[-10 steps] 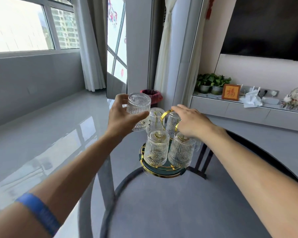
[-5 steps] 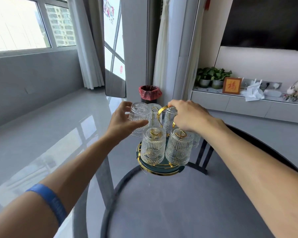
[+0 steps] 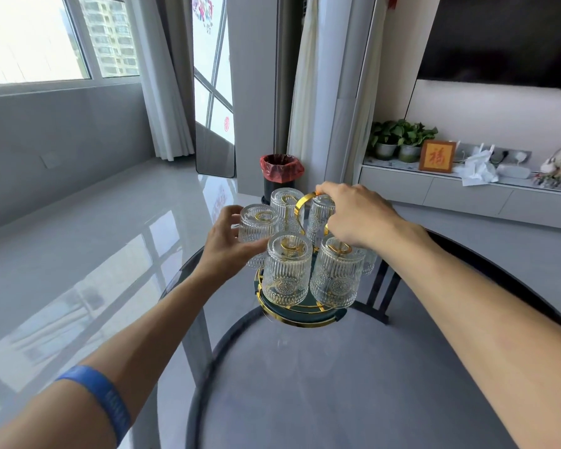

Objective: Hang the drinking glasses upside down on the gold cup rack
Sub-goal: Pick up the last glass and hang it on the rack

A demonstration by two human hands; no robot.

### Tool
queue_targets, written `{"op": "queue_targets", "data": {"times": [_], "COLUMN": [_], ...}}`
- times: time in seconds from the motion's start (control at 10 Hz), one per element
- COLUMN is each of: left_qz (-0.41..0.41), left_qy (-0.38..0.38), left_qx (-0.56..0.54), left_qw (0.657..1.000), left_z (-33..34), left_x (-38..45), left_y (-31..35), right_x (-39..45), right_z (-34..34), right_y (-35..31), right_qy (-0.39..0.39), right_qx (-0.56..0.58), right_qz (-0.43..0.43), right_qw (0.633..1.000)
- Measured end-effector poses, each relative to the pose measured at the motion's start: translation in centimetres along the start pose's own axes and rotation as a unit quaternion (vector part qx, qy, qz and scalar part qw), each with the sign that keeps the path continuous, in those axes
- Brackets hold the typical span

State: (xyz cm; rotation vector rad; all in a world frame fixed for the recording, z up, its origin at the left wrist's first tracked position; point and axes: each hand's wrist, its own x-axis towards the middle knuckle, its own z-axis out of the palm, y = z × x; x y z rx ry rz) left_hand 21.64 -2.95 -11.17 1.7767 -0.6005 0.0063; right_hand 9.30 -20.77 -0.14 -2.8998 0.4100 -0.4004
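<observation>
The gold cup rack [image 3: 300, 311] stands at the far edge of a round glass table, with a gold loop handle [image 3: 302, 205] on top. Several ribbed clear glasses hang upside down on its prongs, two in front [image 3: 285, 270] [image 3: 336, 277] and others behind. My left hand [image 3: 227, 246] grips the left glass [image 3: 258, 223], which sits inverted over a gold prong. My right hand [image 3: 353, 218] pinches the top of the gold loop handle and hides part of the back right glasses.
The round glass table [image 3: 337, 384] has a dark rim and legs. Beyond it stand a black bin with a red bag [image 3: 280, 173] and a low cabinet [image 3: 467, 192] with plants, a framed sign and tissues. Grey tiled floor lies to the left.
My left hand has brought the glass down from above the rack onto the left prong. My right hand has shifted up to the loop handle.
</observation>
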Motion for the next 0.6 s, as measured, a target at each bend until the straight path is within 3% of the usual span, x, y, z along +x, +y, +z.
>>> {"op": "queue_targets", "data": {"times": [0.4, 0.6], "left_qz": [-0.040, -0.107], "left_qy": [0.003, -0.036], "left_qx": [-0.040, -0.036], "left_qw": [0.998, 0.993], "left_z": [0.8, 0.4], "left_x": [-0.1, -0.2], "left_y": [-1.4, -0.8], "right_x": [-0.4, -1.0], "right_z": [1.2, 0.6], "right_y": [0.6, 0.8], "right_qy": [0.008, 0.038], "right_qx": [0.008, 0.021], "right_qz": [-0.019, 0.001], "right_qw": [1.000, 0.999]}}
